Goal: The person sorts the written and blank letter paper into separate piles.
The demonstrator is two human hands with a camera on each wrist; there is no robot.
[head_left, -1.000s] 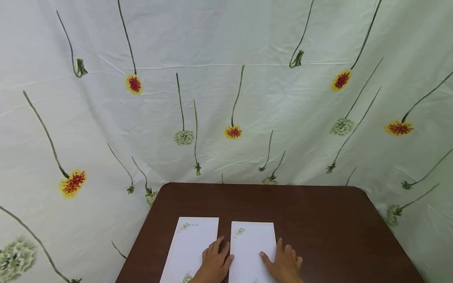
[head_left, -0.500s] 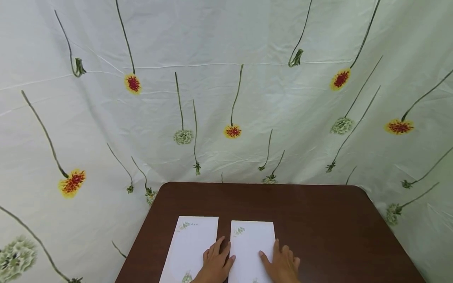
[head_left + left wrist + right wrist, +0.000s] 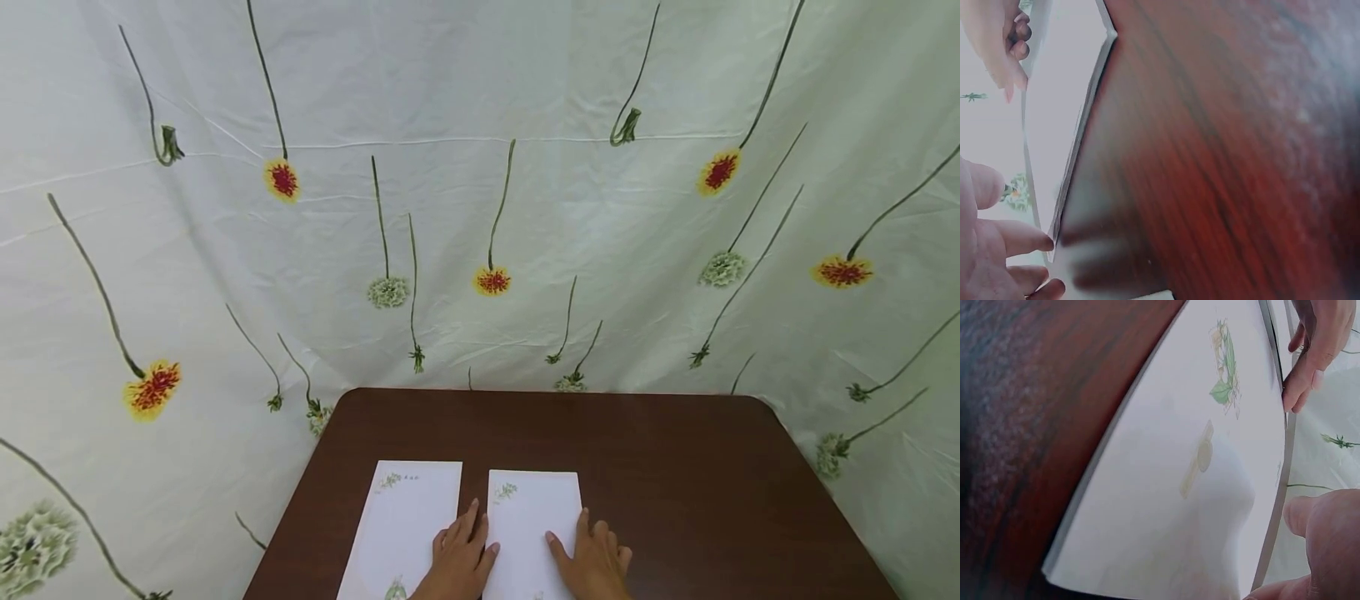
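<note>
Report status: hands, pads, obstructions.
Left hand and right hand flank right white pad. Pad lying on table. Left white pad alongside. Nothing visibly in the way.

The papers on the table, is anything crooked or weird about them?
A little. The left paper reaches slightly farther up the table than the right paper, so their far edges don't line up. I see nothing torn.

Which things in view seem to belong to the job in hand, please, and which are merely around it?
Apparently in the job:
right white pad, between the hands
left hand, at its left edge
right hand, thumb over its face

Apparently just around it:
left white pad, partly covered by the left hand
brown table
flowered cloth behind
</note>
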